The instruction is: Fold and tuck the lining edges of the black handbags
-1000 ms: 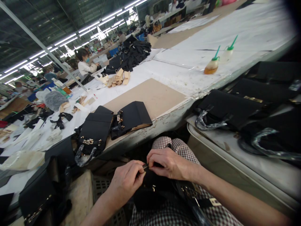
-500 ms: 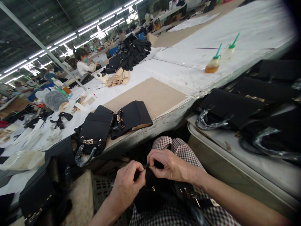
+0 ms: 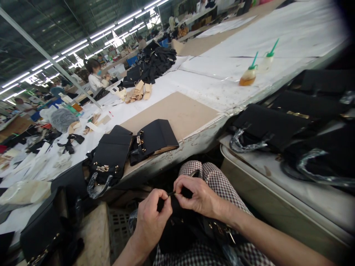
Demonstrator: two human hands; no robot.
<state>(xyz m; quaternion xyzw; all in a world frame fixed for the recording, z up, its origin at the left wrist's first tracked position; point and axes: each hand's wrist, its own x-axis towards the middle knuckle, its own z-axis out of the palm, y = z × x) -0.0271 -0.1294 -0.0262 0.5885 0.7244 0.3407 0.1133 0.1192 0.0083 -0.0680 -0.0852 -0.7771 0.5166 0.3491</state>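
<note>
The counter [image 3: 205, 85] extends ahead of the person. Near its edge lie two black bags, the left bag [image 3: 112, 149] and the right bag [image 3: 162, 135], each carrying gold-coloured hardware; whether either is complete cannot be determined. A further unit, the lap bag [image 3: 177, 234], rests on the person's checked garment [image 3: 222, 188], with metal fittings [image 3: 231, 236] beside it. Progress is judged partway: bag body and fittings are present, while the dark strip [image 3: 171, 193] above them is under handling and judged unfinished. The count of remaining operations is not shown.

Left hand [image 3: 154, 214]: raised above the lap bag, thumb and forefinger clamped on the strip. Right hand [image 3: 195, 194]: forearm entering from lower right, fingers curled, thumb and forefinger clamped on the strip just beside the left fingertips. Strip: short exposed length between both pinches; attachment to the bag cannot be confirmed.
</note>
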